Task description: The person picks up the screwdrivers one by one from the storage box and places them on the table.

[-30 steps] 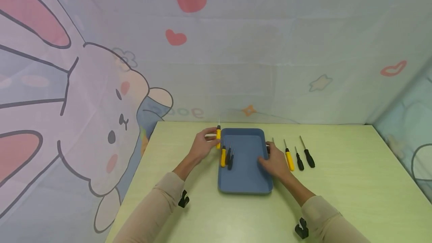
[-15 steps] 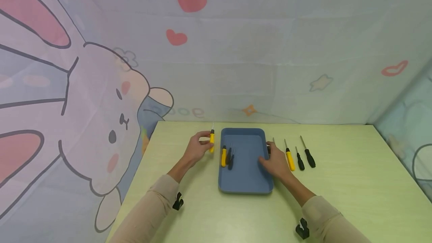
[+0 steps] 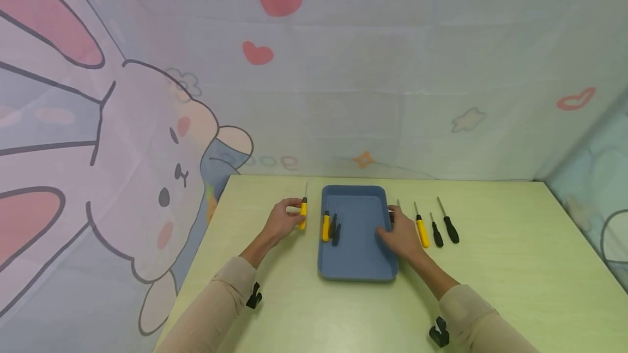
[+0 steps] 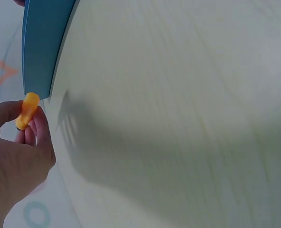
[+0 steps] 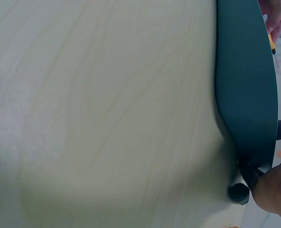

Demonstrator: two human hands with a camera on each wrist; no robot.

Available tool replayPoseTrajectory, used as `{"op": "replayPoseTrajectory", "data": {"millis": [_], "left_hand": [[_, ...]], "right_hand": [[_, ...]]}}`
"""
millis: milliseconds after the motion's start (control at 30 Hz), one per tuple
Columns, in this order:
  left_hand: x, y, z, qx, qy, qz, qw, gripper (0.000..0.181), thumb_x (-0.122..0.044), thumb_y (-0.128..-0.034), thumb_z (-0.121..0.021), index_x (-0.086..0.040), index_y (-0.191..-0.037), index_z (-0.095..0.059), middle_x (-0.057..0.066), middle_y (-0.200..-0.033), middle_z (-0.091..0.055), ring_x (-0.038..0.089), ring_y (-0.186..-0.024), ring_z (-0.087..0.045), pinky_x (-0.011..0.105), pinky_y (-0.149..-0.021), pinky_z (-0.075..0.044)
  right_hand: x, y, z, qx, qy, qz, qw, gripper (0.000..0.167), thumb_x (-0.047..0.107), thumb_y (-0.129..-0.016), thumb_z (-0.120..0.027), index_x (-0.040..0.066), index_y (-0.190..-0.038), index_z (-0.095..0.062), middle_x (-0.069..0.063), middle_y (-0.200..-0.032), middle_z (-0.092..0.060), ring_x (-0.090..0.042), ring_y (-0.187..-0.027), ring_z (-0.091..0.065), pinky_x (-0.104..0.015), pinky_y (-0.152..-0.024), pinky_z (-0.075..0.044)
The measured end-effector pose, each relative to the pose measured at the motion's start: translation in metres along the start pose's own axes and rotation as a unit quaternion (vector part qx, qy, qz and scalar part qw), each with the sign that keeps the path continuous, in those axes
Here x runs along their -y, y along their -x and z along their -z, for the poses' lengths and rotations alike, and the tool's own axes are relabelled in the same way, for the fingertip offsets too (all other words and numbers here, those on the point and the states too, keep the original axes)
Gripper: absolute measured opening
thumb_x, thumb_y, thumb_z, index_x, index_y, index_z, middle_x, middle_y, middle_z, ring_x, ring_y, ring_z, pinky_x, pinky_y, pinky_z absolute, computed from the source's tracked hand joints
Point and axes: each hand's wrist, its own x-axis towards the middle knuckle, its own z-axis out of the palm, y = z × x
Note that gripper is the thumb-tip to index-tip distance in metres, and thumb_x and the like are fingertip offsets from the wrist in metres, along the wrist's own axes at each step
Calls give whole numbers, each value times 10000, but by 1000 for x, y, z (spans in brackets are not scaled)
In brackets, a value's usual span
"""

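My left hand point(image 3: 281, 221) pinches a yellow-handled screwdriver point(image 3: 303, 215) by its handle, shaft pointing up and away, just left of the blue tray point(image 3: 358, 260). The left wrist view shows the handle's butt end point(image 4: 31, 99) between thumb and fingers. My right hand point(image 3: 402, 236) grips the tray's right wall, thumb inside and fingers outside. Inside the tray, at the left, lie a yellow screwdriver point(image 3: 326, 227) and two small dark screwdrivers point(image 3: 336, 235). Beside the right fingers is a black handle end point(image 5: 239, 194) on the table; the hand mostly hides that screwdriver.
Right of the tray lie a yellow screwdriver point(image 3: 422, 231), a small black screwdriver point(image 3: 436, 236) and a larger black screwdriver point(image 3: 450, 230) in a row. A printed cloth point(image 3: 343, 97) hangs behind the pale table point(image 3: 515, 266).
The left hand, holding the yellow screwdriver, has moved left and slightly toward me, from the tray's left edge to above the table. The right hand and tray have stayed put.
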Motion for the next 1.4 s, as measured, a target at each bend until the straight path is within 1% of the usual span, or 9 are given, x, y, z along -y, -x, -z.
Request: {"op": "replayPoseTrajectory", "data": {"millis": [267,400,533,733,833,967,1067,1233,1400], "left_hand": [[2,1,-4,15,-454,183,9988,474,-1,-960,-699,37,-1421,-597,193,-1350,-608,377,-1211,-676,379,-850,-632],[3,0,-8,-118,-810,299,9962,461,-2,-936,-709,50,-1385,-620,182,-1311,-633,298,-1072,-700,331,-806,-607],[5,-1,-11,-228,-1273,416,9907,477,22,-890,-700,64,-1360,-631,171,-1259,-660,241,-947,-625,311,-789,-549],[6,1,-14,-252,-1680,410,9846,506,31,-852,-691,76,-1353,-636,180,-1262,-679,290,-1070,-619,387,-897,-561],[7,3,-14,-254,-1839,335,9820,506,26,-847,-694,79,-1347,-638,189,-1262,-671,309,-1088,-630,402,-894,-571],[7,3,-14,-272,-2180,141,9755,495,25,-833,-683,90,-1322,-651,189,-1222,-643,305,-1020,-632,405,-846,-576],[6,4,-16,-313,-2533,28,9669,485,24,-824,-670,97,-1304,-661,191,-1198,-623,296,-964,-628,417,-822,-578],[4,7,-20,-364,-2983,41,9538,472,5,-859,-689,78,-1325,-665,205,-1260,-598,273,-896,-615,410,-777,-582],[2,9,-23,-360,-3129,2,9491,470,-5,-872,-705,75,-1334,-670,210,-1274,-599,254,-855,-613,391,-736,-584]], "right_hand": [[2,-1,1,-27,-20,-24,10000,702,151,-927,-718,-115,-1506,-424,-351,-1326,-639,-478,-1190,-650,-593,-997,-546],[2,0,0,-21,-11,-32,10000,701,157,-928,-714,-115,-1505,-426,-350,-1327,-639,-476,-1194,-649,-594,-996,-546],[1,0,0,-51,-18,-32,10000,701,160,-931,-723,-111,-1506,-429,-349,-1330,-639,-475,-1207,-645,-596,-1007,-542],[0,0,-2,-127,-17,37,9999,691,160,-919,-731,-113,-1488,-449,-346,-1303,-654,-475,-1179,-656,-597,-993,-547],[1,0,-3,-103,-5,25,9999,694,162,-918,-729,-114,-1488,-446,-348,-1306,-650,-479,-1179,-653,-600,-991,-546],[1,0,-2,-87,-24,-5,10000,699,160,-919,-726,-111,-1496,-439,-348,-1317,-644,-479,-1189,-648,-600,-996,-543],[1,-1,-1,-98,-68,-5,9999,699,154,-919,-723,-107,-1501,-437,-347,-1319,-644,-477,-1195,-647,-598,-1000,-542],[1,0,-1,-108,-87,4,9999,693,155,-921,-723,-109,-1497,-440,-352,-1321,-642,-480,-1202,-645,-599,-1003,-541],[2,1,-2,-128,-58,2,9999,695,162,-916,-720,-114,-1489,-440,-354,-1323,-640,-484,-1198,-644,-599,-1005,-538]]}}
